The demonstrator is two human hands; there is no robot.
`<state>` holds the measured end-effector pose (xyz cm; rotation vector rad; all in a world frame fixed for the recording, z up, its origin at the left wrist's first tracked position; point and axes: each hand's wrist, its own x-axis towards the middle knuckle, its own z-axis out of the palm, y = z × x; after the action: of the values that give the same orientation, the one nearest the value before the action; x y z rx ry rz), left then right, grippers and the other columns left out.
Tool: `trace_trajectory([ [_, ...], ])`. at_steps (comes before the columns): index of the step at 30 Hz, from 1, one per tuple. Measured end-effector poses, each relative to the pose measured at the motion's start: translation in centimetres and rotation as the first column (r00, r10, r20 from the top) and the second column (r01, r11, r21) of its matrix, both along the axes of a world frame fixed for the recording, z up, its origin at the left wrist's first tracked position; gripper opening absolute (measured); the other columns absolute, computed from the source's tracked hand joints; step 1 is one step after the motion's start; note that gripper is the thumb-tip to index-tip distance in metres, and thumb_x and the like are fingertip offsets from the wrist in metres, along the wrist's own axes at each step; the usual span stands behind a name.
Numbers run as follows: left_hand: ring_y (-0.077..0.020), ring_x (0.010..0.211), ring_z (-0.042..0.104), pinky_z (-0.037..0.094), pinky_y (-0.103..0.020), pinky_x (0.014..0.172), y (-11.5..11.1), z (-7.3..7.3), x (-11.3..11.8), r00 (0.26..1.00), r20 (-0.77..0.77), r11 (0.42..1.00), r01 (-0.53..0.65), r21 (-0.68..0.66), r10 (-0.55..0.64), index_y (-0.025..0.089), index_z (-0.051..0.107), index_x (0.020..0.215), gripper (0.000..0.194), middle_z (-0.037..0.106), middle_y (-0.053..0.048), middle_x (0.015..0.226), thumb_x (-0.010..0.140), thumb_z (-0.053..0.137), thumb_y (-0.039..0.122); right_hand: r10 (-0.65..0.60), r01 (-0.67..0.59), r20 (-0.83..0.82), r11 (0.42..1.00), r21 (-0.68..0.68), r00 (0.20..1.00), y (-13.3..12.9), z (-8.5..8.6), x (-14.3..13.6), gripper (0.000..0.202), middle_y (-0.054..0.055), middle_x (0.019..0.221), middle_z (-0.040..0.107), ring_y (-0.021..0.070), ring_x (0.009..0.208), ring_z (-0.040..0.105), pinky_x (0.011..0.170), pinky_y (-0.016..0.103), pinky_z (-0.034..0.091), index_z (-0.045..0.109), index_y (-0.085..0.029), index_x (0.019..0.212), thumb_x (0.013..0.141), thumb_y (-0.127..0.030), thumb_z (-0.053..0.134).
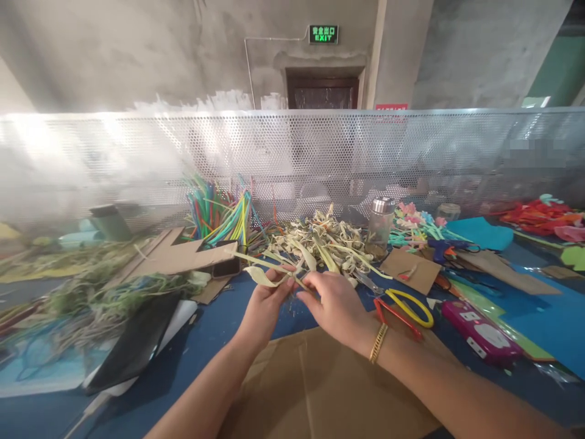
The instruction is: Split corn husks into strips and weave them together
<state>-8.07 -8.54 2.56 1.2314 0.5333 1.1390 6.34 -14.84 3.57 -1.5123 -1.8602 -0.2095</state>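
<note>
Both hands meet over the near side of the blue table, at the far edge of a brown cardboard sheet [292, 390]. Pinched in my left hand [269, 292] is a pale green craft leaf stem [260, 276], its leaves pointing left and up. My right hand [336, 302], with a gold bracelet at the wrist, closes thumb and finger on the same stem; the exact contact is partly hidden by the fingers. Just beyond lies a heap of similar pale leaf pieces [326, 235]. Right of my right hand are pliers with red handles [397, 320] and scissors with a yellow handle [411, 308].
Bundled coloured stems [219, 210] stand behind cut cardboard [183, 253]. A glass jar [380, 225] stands at the back. Rightward lie a glue gun [450, 249] and a magenta case [479, 332]. Green strands [123, 299] and a black sheet [137, 347] lie left. A perforated metal screen [228, 146] closes the back.
</note>
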Motion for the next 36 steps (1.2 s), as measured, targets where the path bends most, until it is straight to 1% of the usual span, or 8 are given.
trace_trajectory([
  [2,-0.0128,0.074,0.057,0.046,-0.024,0.072,0.1,-0.2,-0.1,0.999,-0.025,0.999,0.023,-0.027,-0.023,0.018,0.067,0.098,0.034,0.064,0.0,0.077,0.07,0.077,0.034,-0.022,0.024,0.035,0.999,-0.047,0.999,0.0,-0.6,-0.3,0.016,0.001,0.072,0.063,0.0159,0.071,0.056,0.064,0.028,0.033,0.056,-0.019,0.08,0.093,-0.028,0.052],
  [4,-0.0133,0.075,0.057,0.046,-0.024,0.071,0.1,-0.4,-0.1,0.999,-0.044,1.0,0.012,-0.028,-0.014,0.018,0.067,0.096,0.034,0.065,-0.001,0.081,0.067,0.079,0.032,-0.023,0.027,0.092,0.999,-0.041,0.996,0.0,-0.8,-0.3,0.021,0.001,0.073,0.062,0.0151,0.07,0.055,0.062,0.029,0.03,0.056,-0.019,0.078,0.096,-0.024,0.046],
  [10,-0.0144,0.071,0.056,0.043,-0.024,0.065,0.1,-0.6,0.0,0.978,-0.123,0.981,-0.154,0.117,0.168,0.018,0.066,0.083,0.024,0.064,0.001,0.074,0.066,0.079,0.029,0.01,-0.008,0.276,1.0,-0.007,0.961,-0.6,-0.1,0.0,0.025,0.002,0.072,0.058,0.0154,0.068,0.05,0.061,0.031,0.027,0.059,-0.019,0.079,0.096,-0.017,0.041],
  [15,-0.0159,0.074,0.057,0.043,-0.025,0.068,0.2,-0.3,-0.4,0.943,-0.2,0.955,-0.232,0.182,0.267,0.018,0.071,0.082,0.022,0.068,-0.002,0.078,0.067,0.079,0.032,-0.009,0.016,0.288,1.0,-0.02,0.958,-1.1,0.0,0.2,0.024,0.001,0.071,0.057,0.0152,0.066,0.048,0.059,0.031,0.025,0.059,-0.019,0.079,0.094,-0.015,0.041],
  [18,-0.0149,0.073,0.056,0.042,-0.024,0.066,0.4,-0.3,-0.6,0.94,-0.175,0.949,-0.263,0.173,0.292,0.018,0.073,0.079,0.018,0.068,-0.002,0.081,0.067,0.079,0.031,-0.004,0.015,0.29,0.999,-0.036,0.957,-1.1,0.0,0.3,0.023,0.001,0.07,0.057,0.0146,0.065,0.048,0.058,0.031,0.024,0.06,-0.019,0.077,0.092,-0.013,0.043],
  [25,-0.0114,0.065,0.052,0.039,-0.023,0.061,0.7,-0.7,-0.6,0.958,-0.062,0.959,-0.275,0.066,0.279,0.018,0.072,0.079,0.021,0.067,0.001,0.074,0.062,0.082,0.028,0.001,0.01,0.293,0.999,-0.035,0.956,-1.1,-0.1,0.3,0.025,0.002,0.07,0.058,0.0142,0.065,0.048,0.058,0.031,0.024,0.061,-0.018,0.076,0.093,-0.014,0.044],
  [33,-0.0106,0.067,0.055,0.041,-0.022,0.065,0.8,-1.0,-0.2,0.993,0.003,0.992,-0.114,-0.055,0.114,0.019,0.066,0.092,0.04,0.063,0.004,0.073,0.057,0.086,0.024,-0.062,0.065,0.264,0.998,-0.004,0.963,-1.0,-0.4,0.2,0.026,0.001,0.069,0.056,0.0141,0.065,0.047,0.058,0.031,0.022,0.059,-0.019,0.073,0.093,-0.015,0.043],
  [36,-0.0098,0.067,0.053,0.04,-0.022,0.064,0.7,-1.0,-0.1,0.993,0.003,0.992,-0.118,-0.052,0.118,0.018,0.067,0.086,0.033,0.062,0.004,0.072,0.059,0.084,0.026,-0.063,0.062,0.271,0.998,0.013,0.96,-0.9,-0.3,0.4,0.026,0.002,0.071,0.056,0.0148,0.068,0.047,0.06,0.031,0.024,0.059,-0.018,0.074,0.094,-0.015,0.042],
])
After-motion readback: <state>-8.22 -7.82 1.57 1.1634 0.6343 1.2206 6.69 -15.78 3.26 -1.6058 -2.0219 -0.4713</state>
